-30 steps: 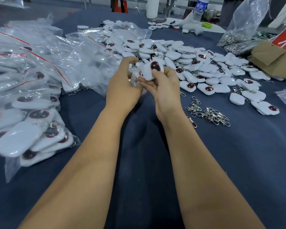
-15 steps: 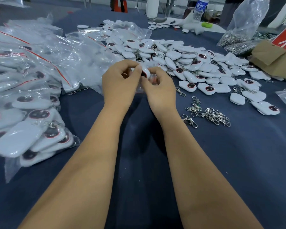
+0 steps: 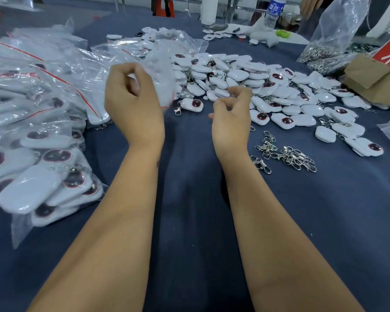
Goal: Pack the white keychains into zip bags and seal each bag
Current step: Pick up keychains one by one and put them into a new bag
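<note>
Navy cloth covers the table [image 3: 324, 221] where a person packs white keychains, seen from the head camera. The left hand [image 3: 133, 104] is raised, its fingers curled and pinching a blurred clear zip bag [image 3: 160, 70]; half a second ago both hands were pressed together around one keychain, and they have since drawn apart. The right hand [image 3: 231, 118] hovers beside the loose heap of white keychains [image 3: 268, 86], fingers loosely curled with nothing visibly between them. One white keychain [image 3: 193, 105] lies flat on the cloth between the hands, just in front of the heap; its long axis runs left to right, dark red button up, its metal clasp trailing toward the left hand. Whether the bag already holds anything cannot be told through the blur. Filled zip bags [image 3: 38, 136] with red seal strips are piled at the left. Loose metal clasps [image 3: 288, 155] lie near the right wrist, a cardboard box [image 3: 374, 79] and a water bottle [image 3: 274, 13] farther back.
</note>
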The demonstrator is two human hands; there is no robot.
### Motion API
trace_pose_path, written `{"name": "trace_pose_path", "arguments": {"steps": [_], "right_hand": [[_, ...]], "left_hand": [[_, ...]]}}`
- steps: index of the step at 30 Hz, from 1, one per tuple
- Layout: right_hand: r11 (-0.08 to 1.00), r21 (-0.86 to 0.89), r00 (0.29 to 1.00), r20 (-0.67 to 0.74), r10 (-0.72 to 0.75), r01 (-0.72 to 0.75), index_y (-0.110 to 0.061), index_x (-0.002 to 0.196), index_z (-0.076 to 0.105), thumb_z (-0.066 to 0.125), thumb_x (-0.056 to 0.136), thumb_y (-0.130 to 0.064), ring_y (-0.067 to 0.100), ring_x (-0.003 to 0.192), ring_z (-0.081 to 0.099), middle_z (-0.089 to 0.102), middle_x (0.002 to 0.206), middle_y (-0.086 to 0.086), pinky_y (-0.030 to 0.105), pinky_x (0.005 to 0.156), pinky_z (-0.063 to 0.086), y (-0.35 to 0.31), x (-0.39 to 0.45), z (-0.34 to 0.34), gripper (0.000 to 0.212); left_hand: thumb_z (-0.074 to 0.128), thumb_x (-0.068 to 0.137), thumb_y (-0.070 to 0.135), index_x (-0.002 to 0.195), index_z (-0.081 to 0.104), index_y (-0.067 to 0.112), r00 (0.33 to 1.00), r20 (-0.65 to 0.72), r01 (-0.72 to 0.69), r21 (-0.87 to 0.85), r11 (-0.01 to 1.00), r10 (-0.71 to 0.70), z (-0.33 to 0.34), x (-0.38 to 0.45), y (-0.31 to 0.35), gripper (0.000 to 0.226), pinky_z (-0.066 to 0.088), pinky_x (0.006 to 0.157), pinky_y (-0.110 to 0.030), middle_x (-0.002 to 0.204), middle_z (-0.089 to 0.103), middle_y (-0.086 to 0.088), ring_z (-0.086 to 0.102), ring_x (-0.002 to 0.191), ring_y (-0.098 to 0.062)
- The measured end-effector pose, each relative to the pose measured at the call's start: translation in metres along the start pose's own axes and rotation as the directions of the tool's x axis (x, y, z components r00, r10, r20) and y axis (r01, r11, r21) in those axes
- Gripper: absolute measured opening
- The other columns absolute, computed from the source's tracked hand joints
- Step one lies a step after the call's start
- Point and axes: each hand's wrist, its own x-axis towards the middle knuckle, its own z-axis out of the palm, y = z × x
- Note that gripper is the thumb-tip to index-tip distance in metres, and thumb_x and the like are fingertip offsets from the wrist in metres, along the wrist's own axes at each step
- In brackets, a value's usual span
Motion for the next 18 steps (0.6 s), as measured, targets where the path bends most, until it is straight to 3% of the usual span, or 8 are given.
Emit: {"name": "trace_pose_path", "arguments": {"steps": [2, 4, 7, 9, 10, 14, 16, 18], "right_hand": [[0.983, -0.18, 0.995, 0.097, 0.0, 0.017, -0.026, 0.138, 0.04, 0.048, 0.093, -0.016, 0.021, 0.109, 0.059, 0.058, 0.128, -0.005, 0.043, 0.098, 0.047, 0.007, 0.003, -0.001, 0.047], [0.922, -0.342, 0.963, 0.25, -0.099, 0.183, -0.026, 0.15, 0.031, 0.051, 0.092, -0.019, 0.021, 0.134, 0.043, 0.043, 0.15, -0.002, 0.041, 0.11, 0.036, 0.011, 0.004, 0.001, 0.062], [0.687, -0.588, 0.877, 0.457, -0.152, 0.426, -0.028, 0.153, 0.026, 0.051, 0.092, -0.027, 0.023, 0.145, 0.025, 0.024, 0.16, 0.001, 0.044, 0.113, 0.029, 0.016, 0.007, 0.006, 0.066], [0.577, -0.673, 0.858, 0.505, -0.099, 0.463, -0.024, 0.15, 0.03, 0.046, 0.093, -0.028, 0.024, 0.144, 0.026, 0.026, 0.158, 0.004, 0.048, 0.112, 0.031, 0.018, 0.009, 0.009, 0.06], [0.548, -0.692, 0.852, 0.519, -0.075, 0.47, -0.022, 0.149, 0.032, 0.043, 0.094, -0.028, 0.024, 0.146, 0.024, 0.027, 0.158, 0.003, 0.048, 0.112, 0.03, 0.019, 0.009, 0.01, 0.057], [0.528, -0.702, 0.865, 0.481, -0.141, 0.477, -0.02, 0.133, 0.051, 0.047, 0.093, -0.032, 0.027, 0.131, 0.039, 0.045, 0.143, 0.0, 0.039, 0.103, 0.034, 0.02, 0.008, 0.01, 0.042], [0.619, -0.672, 0.908, 0.37, -0.194, 0.406, -0.018, 0.122, 0.059, 0.053, 0.092, -0.03, 0.026, 0.121, 0.044, 0.053, 0.13, 0.001, 0.037, 0.097, 0.036, 0.02, 0.009, 0.008, 0.033], [0.765, -0.557, 0.94, 0.283, -0.193, 0.325, -0.016, 0.113, 0.06, 0.056, 0.09, -0.025, 0.024, 0.119, 0.045, 0.055, 0.124, -0.001, 0.037, 0.097, 0.037, 0.019, 0.009, 0.007, 0.025]], "left_hand": [[0.053, 0.09, 0.017, 0.077, 0.05, 0.033, 0.993, -0.055, -0.102, 0.017, 0.995, 0.103, -0.002, 0.005, 0.0, 0.02, 0.035, 0.065, -0.013, 0.069, 0.041, 0.012, 0.038, 0.062, -0.003], [0.052, 0.09, 0.02, 0.083, 0.055, 0.029, 0.986, 0.061, -0.163, 0.1, 0.982, 0.157, 0.0, 0.004, -0.004, 0.012, 0.034, 0.064, -0.012, 0.068, 0.043, 0.013, 0.042, 0.062, -0.001], [0.053, 0.091, 0.023, 0.1, 0.063, 0.024, 0.888, 0.452, -0.053, 0.283, 0.958, -0.084, 0.005, -0.006, -0.015, 0.014, 0.043, 0.067, -0.023, 0.071, 0.054, 0.013, 0.053, 0.068, -0.006], [0.054, 0.09, 0.025, 0.103, 0.064, 0.025, 0.757, 0.59, -0.005, 0.436, 0.9, -0.281, 0.007, -0.01, -0.024, 0.016, 0.046, 0.073, -0.028, 0.081, 0.062, 0.011, 0.059, 0.079, -0.012], [0.055, 0.088, 0.023, 0.099, 0.065, 0.023, 0.728, 0.603, -0.009, 0.485, 0.875, -0.327, 0.007, -0.011, -0.027, 0.015, 0.046, 0.074, -0.03, 0.083, 0.063, 0.01, 0.059, 0.082, -0.015], [0.047, 0.089, 0.018, 0.077, 0.058, 0.009, 0.794, 0.538, -0.084, 0.557, 0.826, -0.282, 0.007, -0.01, -0.03, 0.018, 0.033, 0.053, -0.029, 0.068, 0.052, 0.004, 0.046, 0.066, -0.018], [0.043, 0.091, 0.018, 0.075, 0.053, 0.014, 0.843, 0.478, -0.126, 0.622, 0.773, -0.247, 0.006, -0.009, -0.028, 0.02, 0.023, 0.05, -0.028, 0.065, 0.046, 0.006, 0.041, 0.064, -0.018], [0.042, 0.095, 0.019, 0.088, 0.059, 0.015, 0.881, 0.413, -0.111, 0.653, 0.749, -0.23, 0.004, -0.007, -0.028, 0.019, 0.024, 0.054, -0.03, 0.074, 0.051, 0.004, 0.045, 0.075, -0.024]]}}
